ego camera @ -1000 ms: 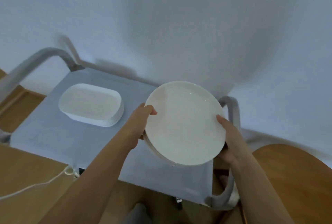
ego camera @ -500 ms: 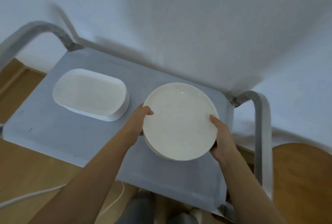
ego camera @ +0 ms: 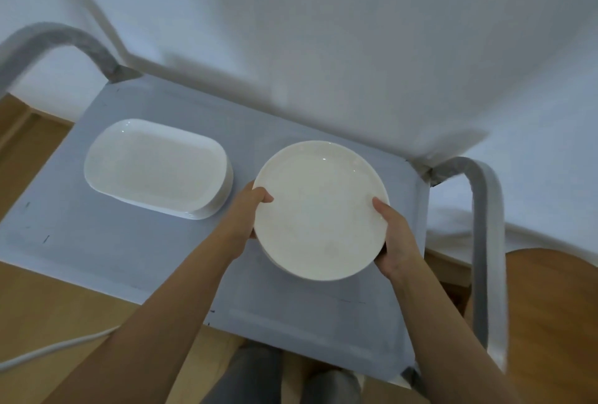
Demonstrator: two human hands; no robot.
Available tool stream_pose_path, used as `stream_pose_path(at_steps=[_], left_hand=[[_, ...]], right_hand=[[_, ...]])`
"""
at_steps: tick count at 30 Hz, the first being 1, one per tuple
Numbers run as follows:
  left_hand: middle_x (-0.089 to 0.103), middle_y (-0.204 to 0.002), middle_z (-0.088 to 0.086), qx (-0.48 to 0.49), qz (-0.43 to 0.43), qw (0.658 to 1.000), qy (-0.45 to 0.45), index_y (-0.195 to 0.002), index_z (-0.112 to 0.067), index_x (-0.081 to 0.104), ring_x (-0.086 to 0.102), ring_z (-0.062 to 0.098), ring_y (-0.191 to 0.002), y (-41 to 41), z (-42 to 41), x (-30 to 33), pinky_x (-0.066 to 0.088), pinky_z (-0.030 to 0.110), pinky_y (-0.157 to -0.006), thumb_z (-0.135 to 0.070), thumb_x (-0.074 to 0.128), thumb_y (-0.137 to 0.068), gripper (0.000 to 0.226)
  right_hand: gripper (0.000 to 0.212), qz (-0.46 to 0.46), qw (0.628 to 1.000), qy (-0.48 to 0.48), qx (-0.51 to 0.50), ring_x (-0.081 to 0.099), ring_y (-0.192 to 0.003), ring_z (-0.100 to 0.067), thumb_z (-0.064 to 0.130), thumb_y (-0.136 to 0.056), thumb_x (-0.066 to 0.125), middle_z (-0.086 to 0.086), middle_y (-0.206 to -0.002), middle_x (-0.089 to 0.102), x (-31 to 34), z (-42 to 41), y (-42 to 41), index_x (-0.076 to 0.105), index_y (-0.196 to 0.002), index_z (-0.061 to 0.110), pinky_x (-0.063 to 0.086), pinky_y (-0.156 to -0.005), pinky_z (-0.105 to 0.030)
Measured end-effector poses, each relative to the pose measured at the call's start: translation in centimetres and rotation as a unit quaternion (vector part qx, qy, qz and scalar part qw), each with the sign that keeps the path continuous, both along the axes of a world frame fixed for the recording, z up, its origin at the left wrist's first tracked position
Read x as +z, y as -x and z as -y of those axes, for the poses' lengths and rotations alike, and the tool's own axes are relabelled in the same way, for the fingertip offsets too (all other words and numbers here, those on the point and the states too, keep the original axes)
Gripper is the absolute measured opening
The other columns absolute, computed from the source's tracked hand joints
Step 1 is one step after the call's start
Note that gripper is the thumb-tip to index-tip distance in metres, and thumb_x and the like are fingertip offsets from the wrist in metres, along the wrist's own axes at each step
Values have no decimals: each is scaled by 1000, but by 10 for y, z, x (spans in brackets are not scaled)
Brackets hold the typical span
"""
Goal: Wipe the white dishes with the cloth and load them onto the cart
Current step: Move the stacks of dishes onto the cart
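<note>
While over the cart (ego camera: pixel 161 261), round plates (ego camera: pixel 320 209) sit between both hands' grip — left hand (ego camera: pixel 247 212), right hand (ego camera: pixel 396 238).

Round white plates (ego camera: pixel 318 209): small stack, glossy, held face up and roughly level over right half of the grey cart (ego camera: pixel 97 241) top; lower plates show only as rim edges at the stack's near-left. Whether the stack touches the cart top cannot be told. Oblong white dishes (ego camera: pixel 157 167): rounded corners, stacked, resting flat on cart's left half, just beside the plates.
</note>
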State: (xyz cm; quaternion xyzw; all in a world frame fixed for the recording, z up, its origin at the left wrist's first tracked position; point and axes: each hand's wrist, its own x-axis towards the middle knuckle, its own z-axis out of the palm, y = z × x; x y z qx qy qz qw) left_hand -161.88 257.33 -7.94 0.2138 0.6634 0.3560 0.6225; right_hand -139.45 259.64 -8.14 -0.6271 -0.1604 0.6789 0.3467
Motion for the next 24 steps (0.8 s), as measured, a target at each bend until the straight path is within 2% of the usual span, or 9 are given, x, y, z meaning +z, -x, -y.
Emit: stream_pose_path(at_steps=[3, 6, 8, 10, 13, 17, 19, 22, 24], left_hand=[[62, -88, -3, -9, -6, 1000, 9, -93, -27, 55, 59, 14, -77, 4, -4, 3, 47, 27, -62, -27, 50, -90, 6], [63, -93, -3, 29, -36, 999, 1, -89, -27, 57, 57, 11, -79, 4, -11, 10, 45, 29, -69, -36, 50, -93, 12], [59, -120, 4, -7, -125, 992, -26, -111, -23, 58, 57, 19, -98, 1, -14, 13, 43, 35, -84, -37, 48, -93, 25], [39, -145, 8, -65, -266, 960, -51, -141, -17, 36, 41, 28, -128, -5, -15, 19, 32, 41, -104, -35, 51, -91, 56], [30, -149, 14, -107, -413, 895, -129, -146, -9, 24, 20, 30, -139, -29, -14, 34, 14, 40, -113, -29, 55, -88, 69], [23, -153, 8, -215, -414, 857, -218, -147, -14, 20, 13, 24, -142, -83, -1, 59, 12, 36, -113, -28, 53, -90, 68], [25, -153, 3, -251, -397, 844, -258, -147, -18, 21, 19, 21, -139, -106, 6, 70, 19, 33, -110, -29, 52, -90, 66], [37, -146, 4, -344, -360, 801, -334, -143, -16, 33, 33, 21, -133, -172, 21, 86, 27, 31, -105, -31, 52, -90, 58], [45, -139, 5, -392, -333, 781, -355, -138, -16, 41, 40, 21, -127, -218, 34, 93, 32, 32, -102, -31, 51, -90, 52]], right_hand=[[34, 21, 999, 12, 25, 62, -102, -29, 34, -91, 55, -7, -112, 68, 3, 1, 0, 55, -122, 18, 53, -79, -42], [38, 82, 995, 2, 56, 57, -107, -25, 37, -93, 52, -5, -120, 61, 8, 3, -3, 50, -126, 19, 48, -92, -43], [50, 154, 985, -26, 79, 47, -123, -25, 37, -95, 49, -4, -139, 47, 12, 5, -7, 39, -139, 16, 38, -104, -42], [60, 237, 963, -63, 109, 32, -136, -23, 38, -96, 46, -1, -151, 31, 17, 11, -13, 26, -148, 17, 26, -108, -39], [58, 335, 916, -126, 179, 26, -139, -18, 41, -96, 44, 3, -154, 26, 36, 26, -26, 25, -148, 22, 23, -110, -36], [56, 395, 880, -183, 189, 28, -138, -15, 37, -96, 47, 4, -151, 31, 59, 51, -59, 29, -146, 22, 22, -109, -30], [52, 418, 868, -191, 190, 34, -134, -15, 34, -96, 48, 3, -146, 38, 68, 59, -66, 34, -144, 19, 25, -102, -24], [47, 438, 867, -201, 130, 44, -123, -15, 30, -96, 48, 1, -130, 50, 84, 86, -102, 39, -140, 18, 34, -95, -25], [44, 452, 863, -206, 92, 45, -115, -9, 27, -95, 49, 1, -132, 50, 86, 105, -131, 44, -137, 18, 36, -94, -25]])
